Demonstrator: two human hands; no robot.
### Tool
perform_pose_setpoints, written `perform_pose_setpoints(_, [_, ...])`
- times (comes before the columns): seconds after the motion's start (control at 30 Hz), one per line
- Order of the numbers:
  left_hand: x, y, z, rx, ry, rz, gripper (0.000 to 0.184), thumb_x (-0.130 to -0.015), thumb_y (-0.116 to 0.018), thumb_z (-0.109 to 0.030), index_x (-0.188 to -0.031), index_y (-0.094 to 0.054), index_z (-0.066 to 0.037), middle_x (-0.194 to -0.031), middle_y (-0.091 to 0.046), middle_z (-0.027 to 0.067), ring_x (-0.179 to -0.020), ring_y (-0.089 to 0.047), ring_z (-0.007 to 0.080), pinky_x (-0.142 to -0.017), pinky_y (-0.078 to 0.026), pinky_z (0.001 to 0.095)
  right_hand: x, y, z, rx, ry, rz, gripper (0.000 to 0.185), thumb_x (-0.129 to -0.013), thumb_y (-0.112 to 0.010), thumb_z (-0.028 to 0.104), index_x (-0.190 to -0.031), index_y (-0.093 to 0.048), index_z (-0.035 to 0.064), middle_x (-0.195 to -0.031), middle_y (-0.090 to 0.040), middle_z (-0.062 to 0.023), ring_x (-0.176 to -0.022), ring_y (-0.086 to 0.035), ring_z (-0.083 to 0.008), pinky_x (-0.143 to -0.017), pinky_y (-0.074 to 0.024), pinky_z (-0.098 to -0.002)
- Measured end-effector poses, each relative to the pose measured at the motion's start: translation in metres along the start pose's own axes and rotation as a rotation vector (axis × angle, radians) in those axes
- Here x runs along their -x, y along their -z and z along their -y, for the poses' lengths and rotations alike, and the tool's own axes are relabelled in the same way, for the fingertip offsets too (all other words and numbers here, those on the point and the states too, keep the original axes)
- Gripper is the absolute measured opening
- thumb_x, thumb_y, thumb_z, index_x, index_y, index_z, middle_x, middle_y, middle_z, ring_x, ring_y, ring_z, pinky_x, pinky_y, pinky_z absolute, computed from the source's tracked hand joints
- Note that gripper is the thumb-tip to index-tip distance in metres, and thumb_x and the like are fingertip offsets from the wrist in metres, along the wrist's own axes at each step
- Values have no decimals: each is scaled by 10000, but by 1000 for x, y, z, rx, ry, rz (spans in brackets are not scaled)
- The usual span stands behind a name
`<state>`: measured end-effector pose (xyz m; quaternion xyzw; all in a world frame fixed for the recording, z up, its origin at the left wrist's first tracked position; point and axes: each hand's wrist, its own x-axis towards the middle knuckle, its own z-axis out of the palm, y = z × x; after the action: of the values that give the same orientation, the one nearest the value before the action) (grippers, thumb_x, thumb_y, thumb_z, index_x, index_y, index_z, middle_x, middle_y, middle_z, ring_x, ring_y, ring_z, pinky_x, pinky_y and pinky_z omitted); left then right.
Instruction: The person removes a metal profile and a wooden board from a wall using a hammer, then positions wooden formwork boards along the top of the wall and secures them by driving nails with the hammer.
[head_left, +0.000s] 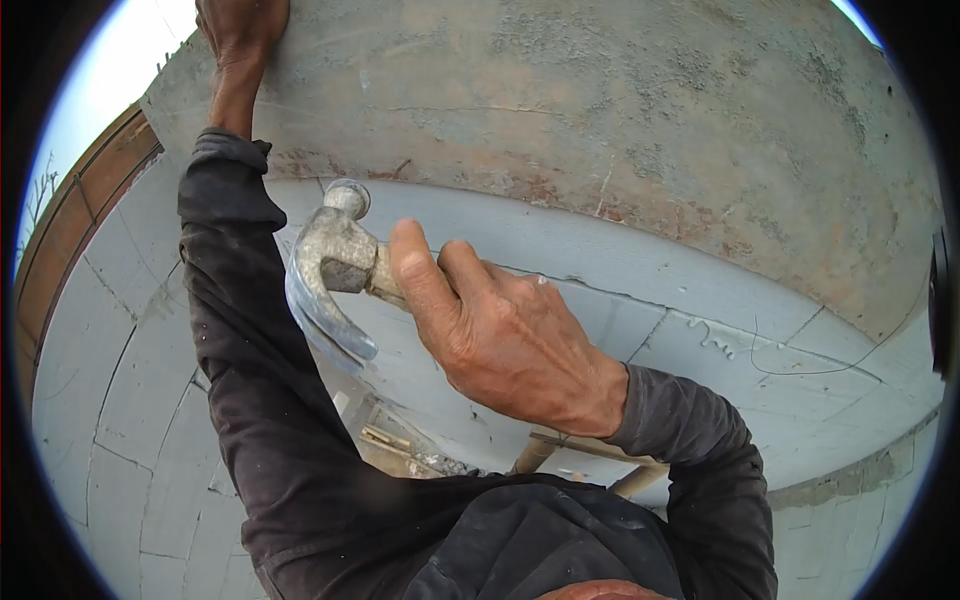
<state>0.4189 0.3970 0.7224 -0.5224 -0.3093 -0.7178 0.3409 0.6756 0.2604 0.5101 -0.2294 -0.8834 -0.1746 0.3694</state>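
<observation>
1. The right hand (515,345) is clamping its fingers around the handle of a claw hammer (345,243), showing its back to the camera.
2. The hammer's head is sticking out just beyond the hand, on the side toward the left arm, with only a short stretch of handle showing between them.
3. Its striking face is pointing up toward the concrete surface (600,100), while its claw is curving down toward the person's body.
4. The claw is appearing right beside the left sleeve (245,300); whether they are touching, I cannot tell.
5. The left hand (243,25) is reaching up to the concrete, well apart from the hammer; the frame is cutting off its fingers, so I cannot tell how they are standing.
6. Pale grey blocks (150,400) are running below the concrete.
</observation>
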Motion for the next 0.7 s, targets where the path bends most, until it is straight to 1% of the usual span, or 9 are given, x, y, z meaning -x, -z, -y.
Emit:
perform_pose_setpoints(0.03, [-1, 0, 0, -1, 0, -12, 638, -1075, -588, -410, -542, -387, -122, -523, -351, -56, -490, -288, 87, -453, -224, 347, 1, 0, 1, -49, 130, -109, 400, -998, -610, 121, -1309, -479, -93, -723, -513, -79, -535, -646, -152, -387, -544, -298])
perform_pose_setpoints(0.13, [2, 0, -2, 29, 36, 15, 640, -1071, -594, -420, -542, -389, -123, -527, -345, -58, -495, -286, 86, -454, -225, 346, 6, -9, -6, 54, 289, -198, 399, -999, -607, 121, -1307, -477, -98, -739, -520, -82, -541, -653, -154, -390, -543, -298])
perform_pose_setpoints(0.2, [3, 0, 0, 83, 54, 11, 644, -1066, -602, -426, -541, -389, -120, -527, -338, -59, -495, -284, 88, -454, -225, 350, -3, -7, -27, 110, -79, 23, 398, -999, -611, 125, -1316, -487, -82, -729, -512, -70, -537, -635, -140, -387, -540, -309])
perform_pose_setpoints(0.27, [-1, -1, 1, 66, 31, -6, 647, -1065, -602, -429, -539, -389, -120, -524, -336, -60, -494, -286, 88, -453, -224, 350, -4, 0, -9, -16, -176, 70, 391, -997, -608, 113, -1311, -486, -84, -745, -544, -99, -532, -643, -166, -392, -547, -324])
perform_pose_setpoints(0.3, [1, -1, -1, 47, 22, 0, 649, -1064, -603, -432, -537, -389, -120, -522, -335, -60, -493, -288, 88, -452, -224, 349, 2, 2, -1, -19, -178, 70, 391, -997, -608, 113, -1311, -486, -84, -745, -544, -99, -532, -643, -166, -392, -547, -324])
perform_pose_setpoints(0.37, [-1, -1, 0, 33, 20, -8, 652, -1065, -602, -433, -535, -388, -120, -520, -336, -61, -492, -291, 89, -451, -225, 350, 6, 5, 2, -99, 114, -52, 441, -906, -596, -57, -1326, -464, -84, -785, -559, -139, -591, -677, -259, -426, -542, -380])
perform_pose_setpoints(0.47, [-1, 1, 1, 35, 47, 10, 658, -1065, -601, -439, -532, -388, -116, -518, -340, -58, -492, -296, 92, -451, -229, 354, 12, -9, -15, 29, 58, -15, 443, -899, -590, -68, -1323, -463, -80, -801, -571, -161, -607, -689, -303, -438, -547, -407])
perform_pose_setpoints(0.5, [1, 2, 1, 59, 66, 27, 662, -1064, -601, -443, -532, -388, -113, -519, -342, -55, -492, -298, 94, -451, -231, 356, 4, -7, -25, 59, -146, 83, 448, -907, -612, -40, -1328, -464, -71, -811, -572, -156, -603, -685, -303, -445, -553, -414])
perform_pose_setpoints(0.7, [1, 1, 2, -15, 9, 3, 676, -1070, -572, -480, -530, -406, -109, -518, -333, -43, -491, -295, 103, -446, -244, 360, 22, 5, 1, -249, -97, 67, 470, -924, -596, -16, -1357, -440, -109, -838, -597, -187, -561, -692, -308, -439, -562, -430])
